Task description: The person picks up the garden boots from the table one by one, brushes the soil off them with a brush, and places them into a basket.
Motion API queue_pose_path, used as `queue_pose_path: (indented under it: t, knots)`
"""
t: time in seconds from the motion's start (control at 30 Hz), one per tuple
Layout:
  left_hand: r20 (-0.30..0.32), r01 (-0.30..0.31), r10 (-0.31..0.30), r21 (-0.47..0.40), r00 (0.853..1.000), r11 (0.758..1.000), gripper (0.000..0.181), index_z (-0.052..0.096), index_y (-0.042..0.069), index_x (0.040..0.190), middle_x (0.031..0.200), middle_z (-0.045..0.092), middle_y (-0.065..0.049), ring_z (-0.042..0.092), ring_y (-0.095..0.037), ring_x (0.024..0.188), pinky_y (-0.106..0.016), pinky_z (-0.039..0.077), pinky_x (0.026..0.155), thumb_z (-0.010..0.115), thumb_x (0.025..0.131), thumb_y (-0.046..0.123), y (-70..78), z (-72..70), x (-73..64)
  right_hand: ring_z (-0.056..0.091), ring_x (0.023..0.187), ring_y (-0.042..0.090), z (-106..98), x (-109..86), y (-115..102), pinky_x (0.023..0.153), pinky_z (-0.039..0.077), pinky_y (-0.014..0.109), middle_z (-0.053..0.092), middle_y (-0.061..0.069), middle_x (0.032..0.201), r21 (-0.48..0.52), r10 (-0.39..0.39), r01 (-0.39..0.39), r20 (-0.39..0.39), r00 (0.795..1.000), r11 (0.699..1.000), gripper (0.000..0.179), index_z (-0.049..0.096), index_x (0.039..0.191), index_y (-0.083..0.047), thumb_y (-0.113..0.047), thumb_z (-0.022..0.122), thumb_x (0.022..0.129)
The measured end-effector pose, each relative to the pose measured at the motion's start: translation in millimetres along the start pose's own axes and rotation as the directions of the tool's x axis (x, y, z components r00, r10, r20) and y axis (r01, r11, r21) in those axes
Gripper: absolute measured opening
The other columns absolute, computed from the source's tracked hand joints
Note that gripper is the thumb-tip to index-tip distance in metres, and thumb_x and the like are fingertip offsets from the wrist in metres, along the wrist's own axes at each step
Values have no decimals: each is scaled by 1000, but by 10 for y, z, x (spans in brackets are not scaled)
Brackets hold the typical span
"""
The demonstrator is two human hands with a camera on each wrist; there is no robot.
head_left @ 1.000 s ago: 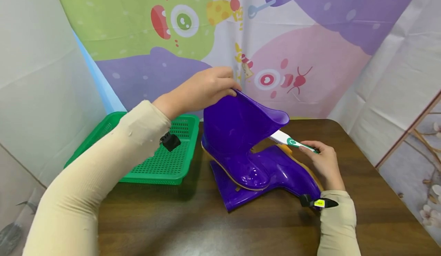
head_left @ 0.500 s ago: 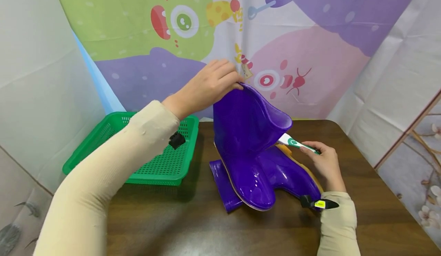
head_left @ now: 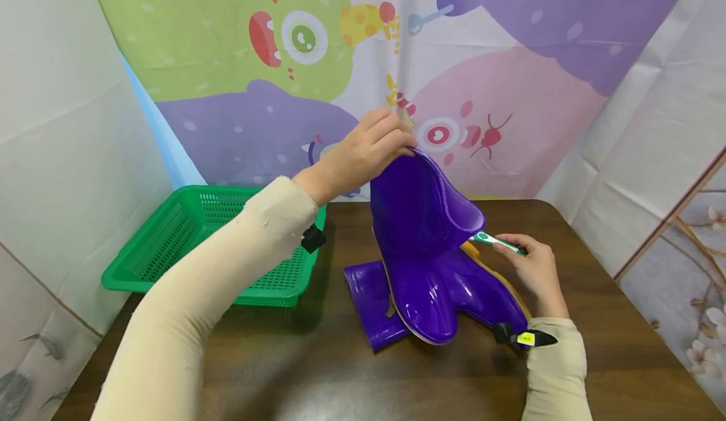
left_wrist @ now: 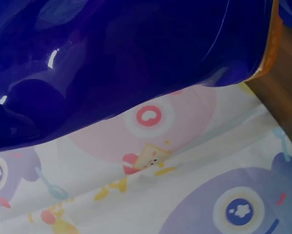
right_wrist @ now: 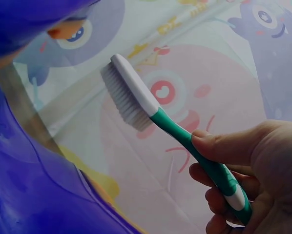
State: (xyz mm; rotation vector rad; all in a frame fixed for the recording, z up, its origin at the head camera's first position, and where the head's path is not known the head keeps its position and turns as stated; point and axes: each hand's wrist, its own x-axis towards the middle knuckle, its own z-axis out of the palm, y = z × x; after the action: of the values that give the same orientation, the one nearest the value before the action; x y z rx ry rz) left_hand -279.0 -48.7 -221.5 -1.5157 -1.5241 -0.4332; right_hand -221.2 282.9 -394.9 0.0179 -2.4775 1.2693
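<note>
My left hand [head_left: 368, 153] grips the top rim of a purple rain boot [head_left: 408, 213], which is held tilted with its opening toward the right. In the left wrist view that boot [left_wrist: 136, 58] fills the upper part, its orange sole edge at the right. Beneath it a second purple boot [head_left: 482, 288] lies on its side on the table, partly covered. My right hand [head_left: 535, 270] holds a green-and-white brush [right_wrist: 185, 141] by its handle. White bristles show in the right wrist view, apart from the boots; in the head view the raised boot hides the brush head.
A green perforated plastic basket [head_left: 187, 238] sits at the left of the brown wooden table [head_left: 272, 358], partly behind my left arm. A cartoon-printed cloth [head_left: 227, 49] hangs behind the table.
My left hand has moved right with the upper boot, which has turned so its toe points more toward me. The right hand with the brush stays nearly in place.
</note>
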Motion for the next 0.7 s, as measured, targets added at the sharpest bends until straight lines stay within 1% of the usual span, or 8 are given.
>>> queue_pose_path:
  t: [0.1, 0.2, 0.37, 0.47, 0.6, 0.7]
  knots:
    - [-11, 13, -13, -34, 1000, 999, 10, 62, -5, 98, 92, 61, -15, 55, -34, 89, -42, 46, 81, 69, 90, -3, 2, 59, -73, 50, 69, 10, -1, -1, -3, 57, 40, 19, 66, 6, 84, -1, -5, 5, -4, 1000, 1000, 27, 72, 109, 5, -14, 75, 91]
    - [-5, 25, -25, -63, 1000, 998, 10, 63, -5, 98, 93, 61, -15, 55, -33, 90, -42, 47, 82, 69, 90, -5, 19, 104, -157, 50, 70, 9, -2, -4, -10, 57, 41, 18, 67, 9, 87, 0, -8, 8, -9, 1000, 1000, 27, 72, 109, 5, -14, 75, 90]
    - [-13, 68, -69, -72, 998, 995, 10, 64, -5, 99, 95, 62, -14, 55, -32, 90, -40, 47, 84, 68, 89, -7, 40, 136, -299, 51, 71, 7, -2, -14, -36, 58, 41, 17, 69, 12, 92, -6, -14, 14, -28, 999, 1000, 26, 73, 108, 4, -14, 76, 89]
    - [-27, 96, -99, -79, 995, 992, 11, 64, -5, 99, 96, 61, -14, 55, -31, 89, -39, 47, 82, 68, 89, -7, 41, 130, -374, 51, 70, 7, -3, -20, -54, 58, 41, 17, 68, 4, 89, 6, -14, 15, -44, 999, 1000, 25, 74, 107, 4, -13, 77, 89]
    - [-32, 127, -131, -103, 991, 987, 12, 64, -5, 99, 96, 61, -15, 54, -31, 89, -39, 47, 82, 68, 89, -9, 53, 97, -477, 50, 68, 5, -12, -21, -77, 56, 41, 17, 64, -11, 83, 19, -29, 30, -52, 998, 999, 24, 74, 107, 4, -12, 76, 89]
    - [-33, 154, -159, -110, 987, 982, 13, 64, -5, 99, 96, 61, -15, 54, -31, 89, -38, 47, 82, 68, 87, -11, 66, 61, -565, 49, 67, 4, -23, -24, -96, 55, 40, 17, 61, -13, 81, 15, -50, 51, -53, 997, 999, 23, 74, 106, 4, -11, 76, 89]
